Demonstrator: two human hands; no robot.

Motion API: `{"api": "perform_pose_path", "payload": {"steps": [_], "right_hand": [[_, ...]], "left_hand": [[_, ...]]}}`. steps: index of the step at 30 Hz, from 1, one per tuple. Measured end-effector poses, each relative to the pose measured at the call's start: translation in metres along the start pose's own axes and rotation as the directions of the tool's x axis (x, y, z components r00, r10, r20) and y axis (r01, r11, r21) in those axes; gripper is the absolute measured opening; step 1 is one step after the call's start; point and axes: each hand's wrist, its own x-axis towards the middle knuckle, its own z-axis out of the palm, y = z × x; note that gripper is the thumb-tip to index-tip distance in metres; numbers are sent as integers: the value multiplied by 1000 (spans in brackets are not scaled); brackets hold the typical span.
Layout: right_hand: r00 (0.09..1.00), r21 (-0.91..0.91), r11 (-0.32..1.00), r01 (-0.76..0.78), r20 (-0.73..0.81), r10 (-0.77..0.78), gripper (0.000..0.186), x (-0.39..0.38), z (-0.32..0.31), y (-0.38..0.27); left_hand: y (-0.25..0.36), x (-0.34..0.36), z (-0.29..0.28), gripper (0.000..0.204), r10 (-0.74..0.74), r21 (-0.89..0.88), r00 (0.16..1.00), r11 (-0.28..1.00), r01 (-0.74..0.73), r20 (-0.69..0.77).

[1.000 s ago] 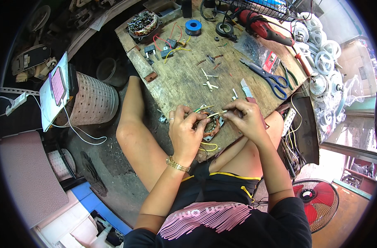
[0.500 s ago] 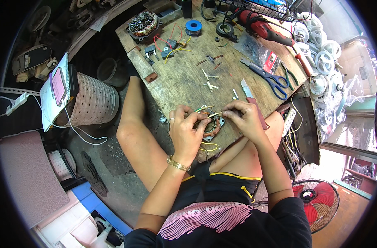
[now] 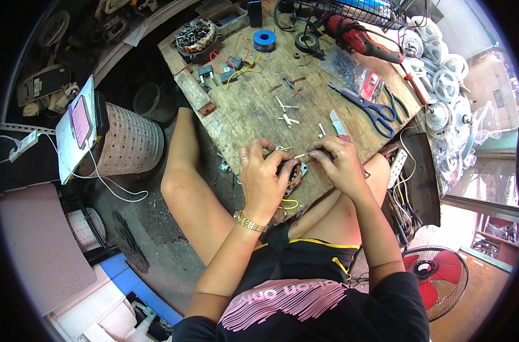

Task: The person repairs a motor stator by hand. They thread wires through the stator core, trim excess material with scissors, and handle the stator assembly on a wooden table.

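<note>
Over the near edge of the wooden workbench, my left hand [image 3: 265, 178] bends over a small motor stator [image 3: 296, 175] with copper windings and hides much of it. Its thumb and forefinger close around a thin wire at the stator, their tips partly hidden. My right hand [image 3: 338, 161] pinches a thin pale insulating sleeve [image 3: 301, 155] that points toward the left fingers. A yellow wire [image 3: 291, 204] loops out below the stator. Close to the right hand lies a utility knife [image 3: 337, 122] with a red handle, beside a short white sleeve piece [image 3: 321, 129].
Cut sleeve pieces [image 3: 286, 119], blue-handled scissors [image 3: 379, 117], green pliers [image 3: 397, 105] and a blue solder spool [image 3: 264, 40] lie on the bench [image 3: 245, 102]. A red power tool [image 3: 362, 41] and a larger stator [image 3: 195, 37] sit farther back. A fan [image 3: 433, 279] stands at lower right.
My left hand has turned and shifted slightly right, covering more of the stator. My right hand has drawn a little closer in, still pinching the sleeve.
</note>
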Motion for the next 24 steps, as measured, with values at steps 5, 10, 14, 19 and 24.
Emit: {"api": "perform_pose_path", "payload": {"steps": [5, 10, 14, 19, 24], "right_hand": [[997, -76, 994, 79, -3, -80, 9, 0, 2, 5], [995, -149, 989, -13, -97, -2, 26, -5, -12, 7], [915, -687, 724, -61, -329, -235, 40, 10, -63, 57], [966, -805, 568, -171, -251, -66, 48, 12, -104, 107], [959, -784, 553, -282, -220, 178, 55, 8, -113, 89]], "left_hand": [[14, 9, -1, 12, -7, -57, 999, 998, 9, 31], [6, 11, 6, 12, 19, -41, 1000, 999, -18, 24], [4, 10, 9, 12, -41, -78, 999, 996, 43, 17], [1, 11, 15, 12, -74, -136, 997, 988, 76, 25], [-2, 9, 17, 14, -101, -154, 994, 982, 106, 41]]}}
